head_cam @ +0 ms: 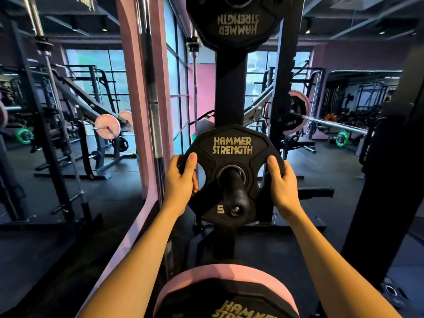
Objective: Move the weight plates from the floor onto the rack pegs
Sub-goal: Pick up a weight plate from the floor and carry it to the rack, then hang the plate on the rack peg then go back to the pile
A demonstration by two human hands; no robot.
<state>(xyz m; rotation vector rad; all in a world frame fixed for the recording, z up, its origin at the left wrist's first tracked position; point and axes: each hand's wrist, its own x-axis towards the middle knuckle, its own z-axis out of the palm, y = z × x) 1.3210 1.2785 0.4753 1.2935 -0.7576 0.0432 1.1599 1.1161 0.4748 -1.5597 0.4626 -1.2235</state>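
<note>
A black weight plate (pixel 231 145) marked HAMMER STRENGTH and 5 hangs on a black rack peg (pixel 237 193) that passes through its centre hole. My left hand (pixel 182 177) grips the plate's left rim, with the thumb on the face. On the right rim, my right hand (pixel 281 182) holds the same plate. The peg sticks out of a black upright post (pixel 230 88). Higher on that post sits a larger black plate (pixel 238 21). Below, close to me, a pink-rimmed black plate (pixel 226 292) fills the bottom of the view.
A chrome bar (pixel 152 88) and a pink pillar (pixel 132 88) stand just left of the post. Black uprights rise at right (pixel 387 180). Racks and loaded barbells (pixel 330 123) fill the background. Dark rubber floor (pixel 110 191) lies all around.
</note>
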